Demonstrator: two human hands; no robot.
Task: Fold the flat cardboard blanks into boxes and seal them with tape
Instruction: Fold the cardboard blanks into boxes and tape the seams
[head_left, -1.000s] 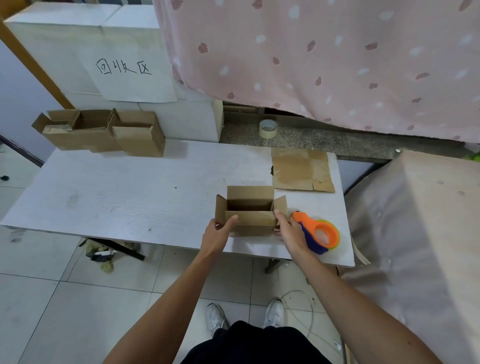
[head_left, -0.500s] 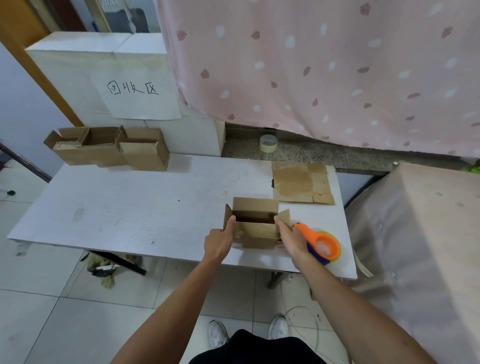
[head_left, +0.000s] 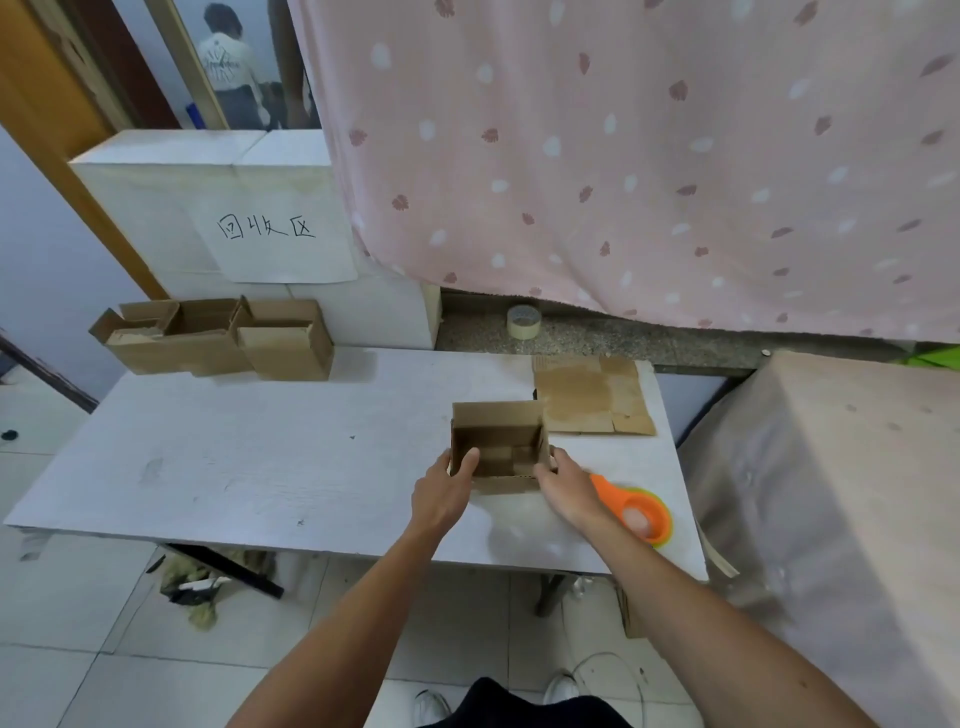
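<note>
A pink spotted curtain (head_left: 649, 156) hung across most of the back of the room. Below it stood a long white table (head_left: 234, 467) on a pale tiled floor (head_left: 78, 665), with a cloth-covered block (head_left: 841, 493) close at its right end. White blocks (head_left: 171, 208) rose behind the table's far left, bearing a handwritten paper sign (head_left: 280, 244). A speckled stone ledge (head_left: 613, 340) ran along the wall behind the table's right half.

Three folded boxes (head_left: 218, 338) sat in a row at the far left of the table, against the blocks. Flat cardboard blanks (head_left: 592, 397) lay at the far right corner. Just in front of them was the open box (head_left: 498, 447), near the table's front right and tipped so that its inside faced the camera. The left hand (head_left: 441, 493) pinched the box's left wall, with the thumb inside and the fingers outside. The right hand (head_left: 566, 488) gripped the right wall in the same way.

An orange tape dispenser (head_left: 634, 512) lay on the table just beside the right wrist. A tape roll (head_left: 523, 322) stood on the ledge.

A second before, the box had stood level with its side flaps splayed out. Now the flaps were drawn in and its floor showed. The left thumb had shifted from the front wall to inside the left one. The view had also lifted, bringing a doorway (head_left: 156, 62) into sight at the top left.
</note>
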